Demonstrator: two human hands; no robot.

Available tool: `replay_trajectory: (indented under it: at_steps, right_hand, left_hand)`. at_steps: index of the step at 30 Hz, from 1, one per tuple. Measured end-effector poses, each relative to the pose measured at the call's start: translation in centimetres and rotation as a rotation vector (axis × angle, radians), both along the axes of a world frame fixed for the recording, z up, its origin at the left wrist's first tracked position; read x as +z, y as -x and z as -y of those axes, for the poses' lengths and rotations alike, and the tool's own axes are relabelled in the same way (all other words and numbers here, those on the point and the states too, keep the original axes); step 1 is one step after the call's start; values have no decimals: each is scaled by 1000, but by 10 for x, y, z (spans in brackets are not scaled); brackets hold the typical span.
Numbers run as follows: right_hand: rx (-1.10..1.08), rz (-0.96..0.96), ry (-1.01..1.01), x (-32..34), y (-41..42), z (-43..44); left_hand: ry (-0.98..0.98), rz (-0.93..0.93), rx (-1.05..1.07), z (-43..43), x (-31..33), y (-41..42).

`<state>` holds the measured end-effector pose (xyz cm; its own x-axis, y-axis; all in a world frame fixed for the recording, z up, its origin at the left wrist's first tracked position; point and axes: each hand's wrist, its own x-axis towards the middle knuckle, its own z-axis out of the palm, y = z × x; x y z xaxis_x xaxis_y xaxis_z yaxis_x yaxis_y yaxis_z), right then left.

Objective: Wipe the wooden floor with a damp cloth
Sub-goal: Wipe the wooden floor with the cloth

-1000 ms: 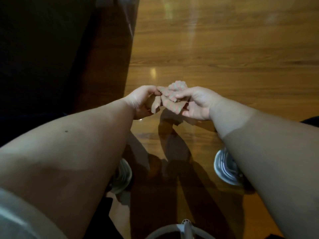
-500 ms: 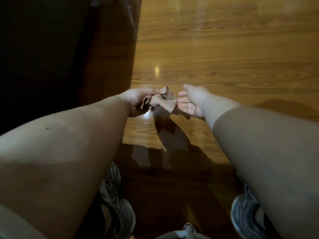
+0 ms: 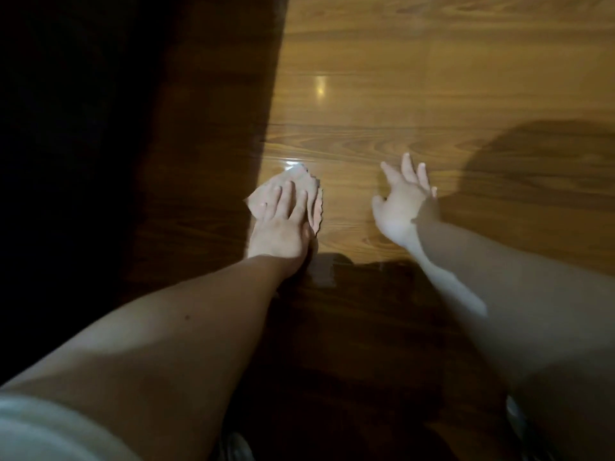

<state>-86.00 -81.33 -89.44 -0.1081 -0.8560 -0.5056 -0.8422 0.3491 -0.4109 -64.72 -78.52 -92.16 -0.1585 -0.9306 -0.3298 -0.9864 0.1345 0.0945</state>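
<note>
Cloth (image 3: pixel 299 176) flat on the floor (image 3: pixel 432 78), pinned under the left grip (image 3: pixel 283 221).
Thin, limp and light, it looks likely to bunch or slide on the glossy floor; best pressed through its middle with straight fingers, as here. Right grip (image 3: pixel 399 204) is spread wide, holding nothing.

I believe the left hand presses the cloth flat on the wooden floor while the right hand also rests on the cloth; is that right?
Not quite. The right hand is off the cloth, open with spread fingers, apart to its right, as the head view shows. The left hand does press it flat on the wooden floor.
</note>
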Motion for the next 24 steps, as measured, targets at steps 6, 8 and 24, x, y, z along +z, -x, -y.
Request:
replay_trajectory:
  at_steps: [6, 8, 24]
  right_hand:
    - [74, -109, -67, -11, -23, 7]
    - [45, -117, -52, -13, -34, 12]
    - [48, -174, 186, -31, -48, 46]
  left_hand:
    - [-62, -106, -228, 4, -2, -59]
    - [10, -42, 140, 8, -2, -94]
    - [-22, -153, -118, 38, -13, -53]
